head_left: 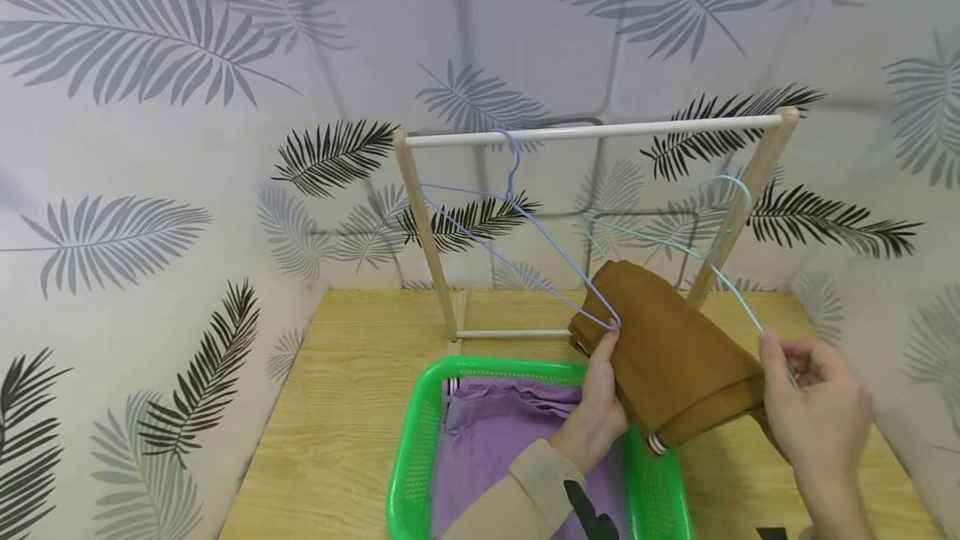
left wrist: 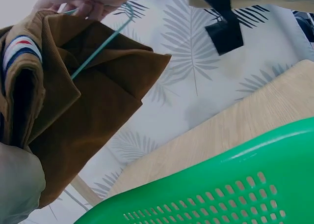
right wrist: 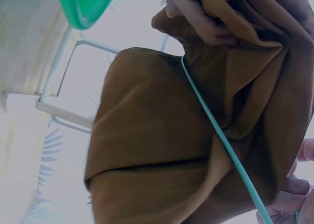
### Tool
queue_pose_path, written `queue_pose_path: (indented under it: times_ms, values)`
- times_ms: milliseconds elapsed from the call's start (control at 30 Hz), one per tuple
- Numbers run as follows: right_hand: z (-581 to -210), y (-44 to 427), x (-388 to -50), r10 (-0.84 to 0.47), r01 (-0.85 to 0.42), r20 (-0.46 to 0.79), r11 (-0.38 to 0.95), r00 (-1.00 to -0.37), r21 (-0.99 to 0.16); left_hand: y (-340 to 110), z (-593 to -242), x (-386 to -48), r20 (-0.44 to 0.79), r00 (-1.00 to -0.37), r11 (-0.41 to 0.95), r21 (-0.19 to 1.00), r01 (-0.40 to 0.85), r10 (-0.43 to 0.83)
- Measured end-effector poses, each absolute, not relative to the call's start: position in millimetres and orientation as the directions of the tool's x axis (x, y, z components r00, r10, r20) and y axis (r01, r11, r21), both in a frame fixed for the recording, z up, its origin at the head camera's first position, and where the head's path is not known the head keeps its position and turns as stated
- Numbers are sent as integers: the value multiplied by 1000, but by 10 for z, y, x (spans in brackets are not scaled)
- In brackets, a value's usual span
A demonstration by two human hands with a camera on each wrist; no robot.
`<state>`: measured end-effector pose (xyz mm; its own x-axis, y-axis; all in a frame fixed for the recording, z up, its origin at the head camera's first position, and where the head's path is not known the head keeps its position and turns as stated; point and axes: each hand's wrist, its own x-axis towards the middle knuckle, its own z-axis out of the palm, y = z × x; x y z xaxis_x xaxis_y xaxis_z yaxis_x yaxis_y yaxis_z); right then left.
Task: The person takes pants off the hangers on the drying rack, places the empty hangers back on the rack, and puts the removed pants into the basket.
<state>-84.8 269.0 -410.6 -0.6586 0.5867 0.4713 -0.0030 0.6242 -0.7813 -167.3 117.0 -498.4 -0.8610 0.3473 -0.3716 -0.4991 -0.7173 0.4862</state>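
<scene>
The table (head_left: 322,440) is carrying a clothes rack (head_left: 600,132) on its far side and, nearer, a green basket (head_left: 408,440) with a purple garment (head_left: 502,440) lying inside. A brown garment (head_left: 667,348) is hanging in the air between both hands, over the basket's far right corner. A violet-blue hanger (head_left: 552,248) is hooking over the rail's left half. The left hand (head_left: 596,407) is gripping the brown garment; the right hand (head_left: 817,411) is pinching a mint hanger (head_left: 737,298).

Pale leaf-patterned walls (head_left: 180,157) behind and beside a wood-grain tabletop (head_left: 322,407)
</scene>
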Motion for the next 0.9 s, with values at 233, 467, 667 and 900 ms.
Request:
queue_pose_path:
  times_ms: [233, 467, 667, 900]
  values:
    - [-4157, 2794, -805, 612, 61, 425, 614, -667, -787, 1174, -4939, -1677, -355, -875, -739, 480, -473, 330]
    - [-4227, 2874, -782, 610, 72, 436, 631, -662, -773, 1147, -4937, -1675, -345, -867, -751, 445, -488, 360]
    - [-4284, 2918, -781, 595, 47, 468, 648, -654, -760, 1144, -4918, -1668, -357, -862, -752, 437, -494, 359]
    - [-4356, 2983, -778, 588, 41, 476, 656, -654, -754, 1155, -4898, -1657, -373, -859, -757, 426, -495, 352]
